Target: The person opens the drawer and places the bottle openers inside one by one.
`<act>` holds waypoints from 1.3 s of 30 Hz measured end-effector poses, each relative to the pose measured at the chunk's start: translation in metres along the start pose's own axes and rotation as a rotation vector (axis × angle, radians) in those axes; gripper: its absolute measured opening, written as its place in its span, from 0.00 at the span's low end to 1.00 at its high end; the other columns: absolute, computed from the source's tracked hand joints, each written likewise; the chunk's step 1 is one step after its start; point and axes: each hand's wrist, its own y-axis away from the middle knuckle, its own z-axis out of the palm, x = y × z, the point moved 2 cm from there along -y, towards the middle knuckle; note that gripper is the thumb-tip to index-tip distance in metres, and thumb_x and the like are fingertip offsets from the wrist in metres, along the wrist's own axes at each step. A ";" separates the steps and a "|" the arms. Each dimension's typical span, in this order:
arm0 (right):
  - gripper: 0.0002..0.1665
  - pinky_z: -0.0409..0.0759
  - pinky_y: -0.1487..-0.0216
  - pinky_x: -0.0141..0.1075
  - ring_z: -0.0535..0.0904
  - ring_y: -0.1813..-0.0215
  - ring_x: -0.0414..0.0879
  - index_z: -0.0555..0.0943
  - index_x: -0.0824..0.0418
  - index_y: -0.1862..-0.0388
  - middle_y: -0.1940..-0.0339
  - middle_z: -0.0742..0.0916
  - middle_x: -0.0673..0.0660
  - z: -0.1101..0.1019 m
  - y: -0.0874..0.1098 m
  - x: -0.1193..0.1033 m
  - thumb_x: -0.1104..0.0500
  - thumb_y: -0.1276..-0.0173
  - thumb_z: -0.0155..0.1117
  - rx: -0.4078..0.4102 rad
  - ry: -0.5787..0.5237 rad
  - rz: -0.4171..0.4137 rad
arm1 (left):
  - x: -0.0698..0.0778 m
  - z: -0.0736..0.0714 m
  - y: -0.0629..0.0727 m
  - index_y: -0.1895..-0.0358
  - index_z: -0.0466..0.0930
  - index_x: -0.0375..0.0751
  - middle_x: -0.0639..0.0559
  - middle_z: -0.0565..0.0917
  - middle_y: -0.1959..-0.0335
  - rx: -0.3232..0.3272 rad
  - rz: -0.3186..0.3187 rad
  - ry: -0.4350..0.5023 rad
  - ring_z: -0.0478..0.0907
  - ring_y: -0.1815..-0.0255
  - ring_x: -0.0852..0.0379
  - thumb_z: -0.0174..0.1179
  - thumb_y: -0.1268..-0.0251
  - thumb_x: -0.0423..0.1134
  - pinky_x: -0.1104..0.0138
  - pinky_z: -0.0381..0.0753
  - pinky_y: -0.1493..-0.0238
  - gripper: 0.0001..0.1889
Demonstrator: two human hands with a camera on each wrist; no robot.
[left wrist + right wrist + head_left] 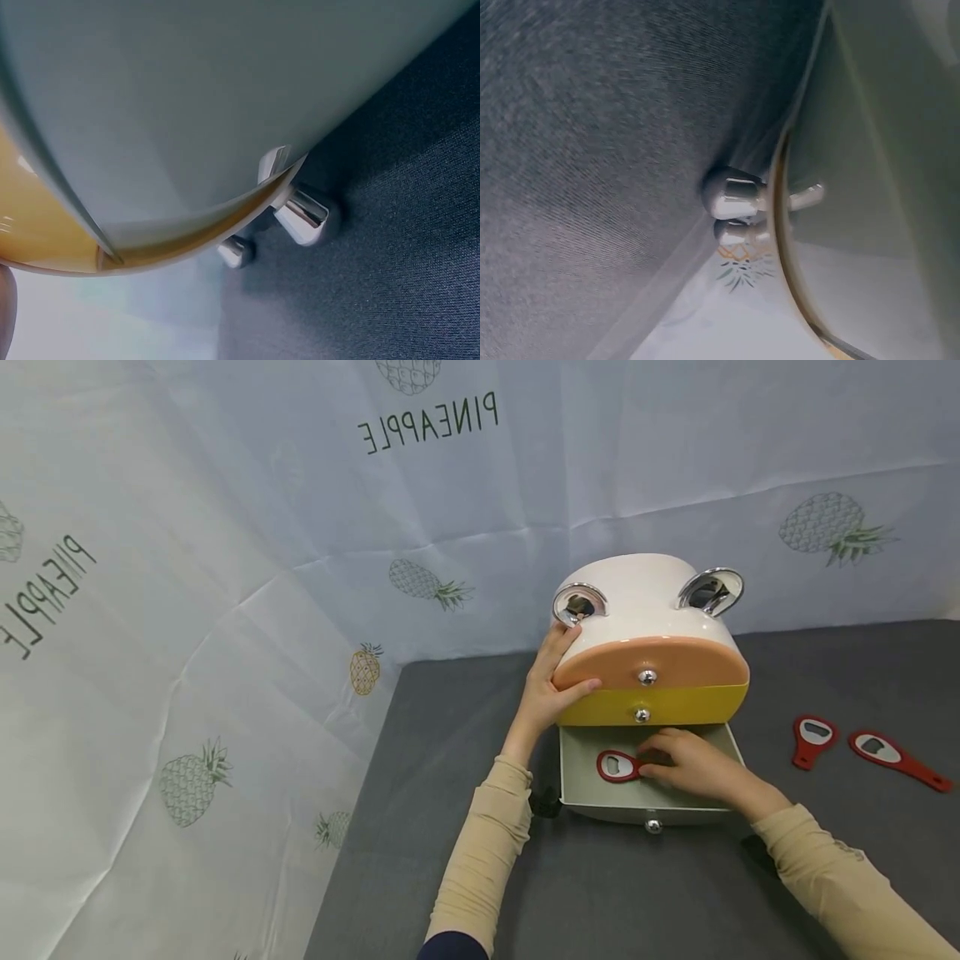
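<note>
A small rounded cabinet has a white top, an orange drawer, a yellow drawer and a pale green bottom drawer, which is pulled out. Inside that bottom drawer lies a red bottle opener with its head pointing left. My right hand reaches in from the right and pinches the handle end of the opener with thumb and fingers. Against the cabinet's upper left side rests my left hand, its thumb along the front and its fingers stretched up near the left chrome ear.
Two more red bottle openers, a short one and a long one, lie on the dark grey tabletop right of the cabinet. A pineapple-print curtain hangs behind. Below the open drawer's front sticks out a chrome knob.
</note>
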 end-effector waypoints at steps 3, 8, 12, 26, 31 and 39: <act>0.14 0.78 0.54 0.48 0.79 0.56 0.50 0.83 0.61 0.60 0.62 0.85 0.53 -0.005 0.001 -0.005 0.55 0.43 0.68 -0.004 -0.007 0.019 | -0.001 0.000 0.000 0.32 0.63 0.44 0.51 0.55 0.25 -0.004 -0.013 -0.004 0.46 0.23 0.59 0.70 0.51 0.32 0.55 0.51 0.25 0.40; 0.15 0.78 0.54 0.46 0.79 0.57 0.48 0.83 0.60 0.59 0.62 0.85 0.52 -0.012 0.004 -0.012 0.54 0.42 0.68 -0.001 -0.006 0.026 | -0.002 0.000 0.001 0.31 0.62 0.47 0.54 0.54 0.25 -0.013 -0.032 -0.010 0.45 0.23 0.60 0.70 0.51 0.33 0.54 0.51 0.25 0.40; 0.16 0.79 0.57 0.41 0.78 0.59 0.45 0.82 0.59 0.57 0.61 0.84 0.52 -0.022 0.008 -0.020 0.52 0.41 0.68 0.026 -0.036 0.020 | -0.002 -0.001 0.001 0.31 0.62 0.49 0.55 0.53 0.25 -0.014 -0.045 -0.011 0.45 0.23 0.61 0.69 0.50 0.33 0.54 0.51 0.25 0.40; 0.17 0.73 0.67 0.23 0.74 0.59 0.21 0.81 0.49 0.55 0.61 0.82 0.36 -0.072 0.037 -0.026 0.59 0.45 0.70 0.288 -0.077 -0.040 | 0.001 -0.003 0.002 0.31 0.62 0.47 0.53 0.53 0.25 0.000 -0.029 -0.009 0.46 0.23 0.59 0.69 0.50 0.31 0.54 0.52 0.25 0.40; 0.22 0.68 0.67 0.18 0.72 0.60 0.19 0.82 0.56 0.54 0.63 0.81 0.33 -0.089 0.052 -0.017 0.68 0.50 0.72 0.435 -0.101 -0.049 | 0.000 -0.001 0.001 0.31 0.61 0.47 0.54 0.53 0.24 -0.006 -0.026 -0.009 0.45 0.23 0.60 0.69 0.50 0.32 0.54 0.53 0.26 0.40; 0.21 0.64 0.68 0.14 0.67 0.63 0.15 0.79 0.60 0.48 0.62 0.74 0.25 -0.107 0.081 0.013 0.61 0.41 0.68 0.490 -0.114 0.219 | 0.003 0.000 0.003 0.31 0.61 0.48 0.54 0.53 0.24 -0.010 -0.049 0.000 0.46 0.23 0.58 0.68 0.49 0.32 0.52 0.52 0.26 0.40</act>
